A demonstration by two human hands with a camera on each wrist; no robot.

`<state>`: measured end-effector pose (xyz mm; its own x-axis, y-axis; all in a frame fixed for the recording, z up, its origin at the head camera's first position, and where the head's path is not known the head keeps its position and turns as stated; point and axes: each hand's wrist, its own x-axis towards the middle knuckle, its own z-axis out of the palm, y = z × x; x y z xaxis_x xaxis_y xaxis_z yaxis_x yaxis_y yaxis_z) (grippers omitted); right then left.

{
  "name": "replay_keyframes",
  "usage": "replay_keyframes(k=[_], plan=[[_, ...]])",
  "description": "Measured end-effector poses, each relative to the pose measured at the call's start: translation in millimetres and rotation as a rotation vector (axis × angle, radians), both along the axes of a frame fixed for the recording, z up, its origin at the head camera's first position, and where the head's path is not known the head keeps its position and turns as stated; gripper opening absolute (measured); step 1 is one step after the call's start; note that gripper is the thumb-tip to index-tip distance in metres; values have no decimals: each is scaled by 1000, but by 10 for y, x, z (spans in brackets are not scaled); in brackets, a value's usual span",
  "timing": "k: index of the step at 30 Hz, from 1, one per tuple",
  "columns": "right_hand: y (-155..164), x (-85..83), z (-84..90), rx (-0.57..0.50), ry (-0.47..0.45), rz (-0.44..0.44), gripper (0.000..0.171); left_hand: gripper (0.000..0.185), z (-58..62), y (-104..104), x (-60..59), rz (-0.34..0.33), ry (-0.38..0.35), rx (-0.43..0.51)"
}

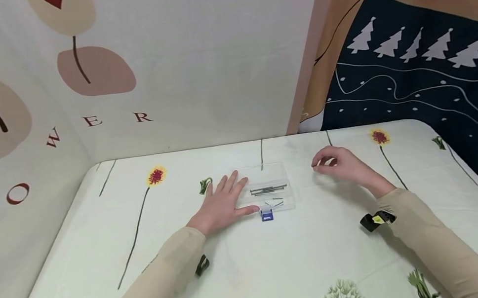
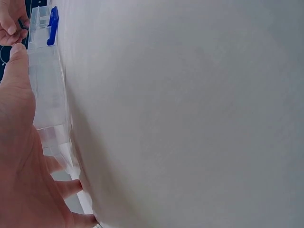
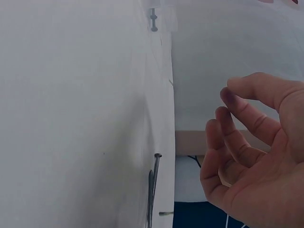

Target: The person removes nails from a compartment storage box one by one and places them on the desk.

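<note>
A clear plastic box (image 1: pixel 269 172) lies on the flower-print tablecloth (image 1: pixel 253 266), with several long nails (image 1: pixel 268 189) inside and a blue latch (image 1: pixel 267 214) at its near edge. My left hand (image 1: pixel 228 199) lies flat against the box's left side, fingers spread and thumb tip beside the latch. The left wrist view shows that palm (image 2: pixel 19 156) along the box (image 2: pixel 45 85) and the latch (image 2: pixel 52 26). To the right of the box my right hand (image 1: pixel 329 162) hovers, fingers loosely curled and holding nothing (image 3: pixel 247 152). A few nails (image 3: pixel 153 190) show in the right wrist view.
Printed fabric walls (image 1: pixel 193 65) close in the back and left of the table, and a dark tree-patterned cloth (image 1: pixel 427 76) hangs on the right. Bare tablecloth stretches in front of the box and to both sides of it.
</note>
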<state>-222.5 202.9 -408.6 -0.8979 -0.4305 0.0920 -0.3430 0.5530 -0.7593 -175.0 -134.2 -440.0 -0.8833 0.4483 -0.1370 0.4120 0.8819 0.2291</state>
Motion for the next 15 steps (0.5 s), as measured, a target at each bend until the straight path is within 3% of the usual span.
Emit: replay_keyframes(k=[15], plan=[[-281,-16,-141,-25,-22,101,9,88,-5,3,-6,0,0,-1]])
